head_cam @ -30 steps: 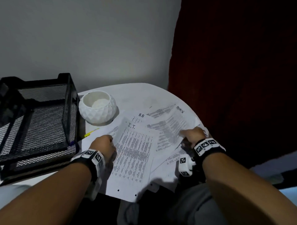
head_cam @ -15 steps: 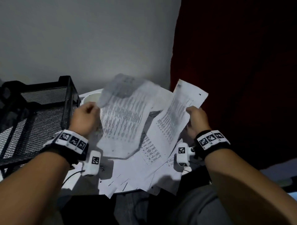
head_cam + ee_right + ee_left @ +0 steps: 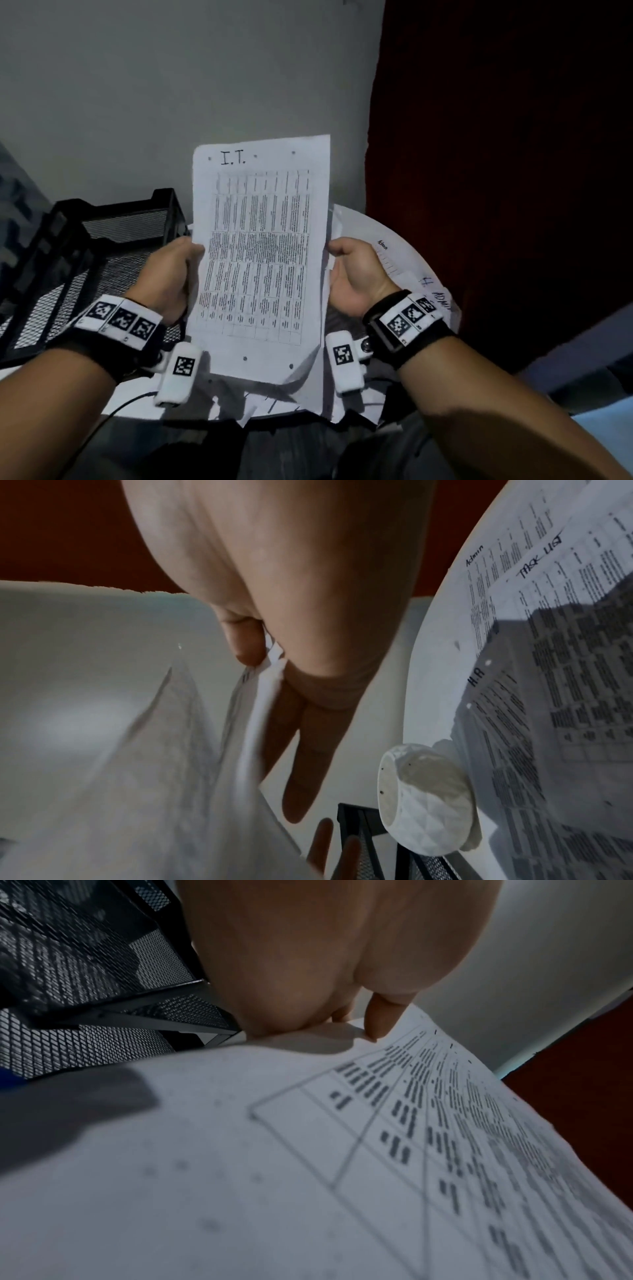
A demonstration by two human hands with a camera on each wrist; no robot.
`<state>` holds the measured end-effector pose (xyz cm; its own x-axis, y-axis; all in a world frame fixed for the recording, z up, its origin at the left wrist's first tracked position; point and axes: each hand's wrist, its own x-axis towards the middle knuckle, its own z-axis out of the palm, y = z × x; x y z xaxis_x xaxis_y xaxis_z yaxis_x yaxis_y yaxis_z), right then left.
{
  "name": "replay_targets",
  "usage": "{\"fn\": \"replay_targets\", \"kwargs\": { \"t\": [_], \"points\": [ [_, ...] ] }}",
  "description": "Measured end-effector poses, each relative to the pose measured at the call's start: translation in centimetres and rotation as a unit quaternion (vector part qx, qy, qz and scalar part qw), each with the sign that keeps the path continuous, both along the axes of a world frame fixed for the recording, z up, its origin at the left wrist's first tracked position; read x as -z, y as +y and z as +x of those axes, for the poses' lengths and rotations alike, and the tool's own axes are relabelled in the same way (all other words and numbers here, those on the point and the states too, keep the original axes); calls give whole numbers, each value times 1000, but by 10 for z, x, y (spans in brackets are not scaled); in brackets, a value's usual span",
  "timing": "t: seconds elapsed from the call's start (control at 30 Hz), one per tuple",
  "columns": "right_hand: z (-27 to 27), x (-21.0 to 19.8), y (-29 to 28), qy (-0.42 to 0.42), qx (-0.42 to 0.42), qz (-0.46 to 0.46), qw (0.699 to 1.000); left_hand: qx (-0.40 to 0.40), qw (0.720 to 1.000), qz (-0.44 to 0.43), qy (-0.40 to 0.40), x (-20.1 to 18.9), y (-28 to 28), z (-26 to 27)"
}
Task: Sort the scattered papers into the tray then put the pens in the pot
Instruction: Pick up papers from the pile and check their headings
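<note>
I hold a stack of printed sheets upright above the table; the front sheet [image 3: 260,260] is headed "I.T." and carries a table of text. My left hand [image 3: 178,270] grips the stack's left edge, thumb on the front [image 3: 377,1020]. My right hand [image 3: 349,270] pinches the right edge [image 3: 267,664] between thumb and fingers. More papers [image 3: 394,260] lie on the round white table [image 3: 435,647], among them sheets headed "Admin", "TASK LIST" and "H.R" [image 3: 534,710]. The black mesh tray [image 3: 113,253] stands at the left. The white faceted pot [image 3: 428,796] sits beside the tray. No pens show.
A grey wall [image 3: 171,85] rises behind the table and a dark red curtain [image 3: 496,171] hangs at the right. A thin black cable [image 3: 113,411] runs off the table's near left edge. My lap lies below the table's front rim.
A second ago both hands lay on papers flat on the table. They lifted sheets, brought them together, and now hold them upright as one stack, the "I.T." sheet in front.
</note>
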<state>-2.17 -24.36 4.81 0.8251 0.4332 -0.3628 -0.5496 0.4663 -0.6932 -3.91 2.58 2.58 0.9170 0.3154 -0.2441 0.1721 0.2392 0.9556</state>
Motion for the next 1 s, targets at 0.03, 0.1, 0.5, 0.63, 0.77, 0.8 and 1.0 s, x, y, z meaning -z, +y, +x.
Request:
{"fn": "replay_targets", "kwargs": {
  "t": [0.03, 0.1, 0.5, 0.63, 0.77, 0.8, 1.0],
  "points": [
    [-1, 1, 2, 8, -4, -1, 1000, 9, 1000, -16, -4, -1, -3, -1],
    [-2, 8, 3, 25, -15, 3, 1000, 25, 999, -29, 15, 3, -7, -4],
    [39, 77, -63, 115, 170, -298, 932, 71, 965, 243, 62, 41, 26, 15],
    [104, 246, -162, 151, 246, -508, 811, 51, 963, 257, 56, 41, 35, 16],
    [107, 273, -155, 208, 231, -537, 784, 36, 969, 242, 41, 41, 30, 17],
    [91, 242, -135, 200, 214, -540, 789, 35, 969, 240, 41, 40, 27, 17],
    [69, 190, -117, 110, 196, -557, 799, 29, 974, 219, 56, 43, 24, 17]
  ]
}}
